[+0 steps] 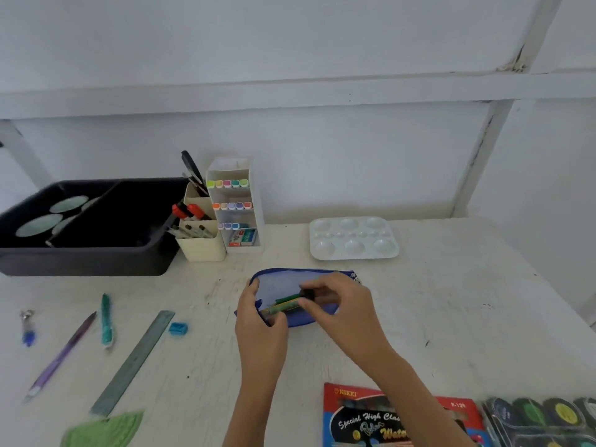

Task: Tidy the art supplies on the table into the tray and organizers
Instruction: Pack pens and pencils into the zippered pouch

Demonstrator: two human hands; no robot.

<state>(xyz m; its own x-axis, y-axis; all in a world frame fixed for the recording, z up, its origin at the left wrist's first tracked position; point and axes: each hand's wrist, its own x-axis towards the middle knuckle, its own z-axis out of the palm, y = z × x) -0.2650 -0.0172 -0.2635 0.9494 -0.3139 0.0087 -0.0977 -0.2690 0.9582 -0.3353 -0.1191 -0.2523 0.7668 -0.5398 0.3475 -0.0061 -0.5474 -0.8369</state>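
Across the lower two thirds of the frame: white tabletop [451, 317], scuffed, against a white wall. Upper left on it, black tray [80, 261] with a divider, pale green round discs [38, 224] in its left part. Bottom right, red watercolour box [351, 414] lies flat, partly under the right forearm; just right of it, a clear pack of paint pots [541, 414], cut off by the frame edge. White paint palette [354, 238] sits right of centre near the wall, apart from everything else.

Centre frame, blue mesh pouch [283, 280] lies flat with its mouth toward the camera. Left hand [259, 324] grips the pouch's left end, fingers curled round the edge. Right hand [342, 308] pinches the dark cap end of a green pen [285, 304] at the pouch mouth, thumb and fingertips closed on it; another green pen lies alongside, partly inside.

White tiered organizer [229, 163] stands right of the tray, with rows of pastel highlighters and an eraser box at the bottom. Touching its left side, cream organizer [201, 248] holds red-capped markers [188, 211], grey pens and black scissors [192, 166].

Lower left, loose on the tabletop: grey ruler [134, 362] lying diagonal, green cloth [106, 429] at the bottom edge, purple pen [63, 353], teal pen [106, 319], blue sharpener [178, 328] just beside the ruler's top end, small blue key-ring item [27, 327] far left, blurred.
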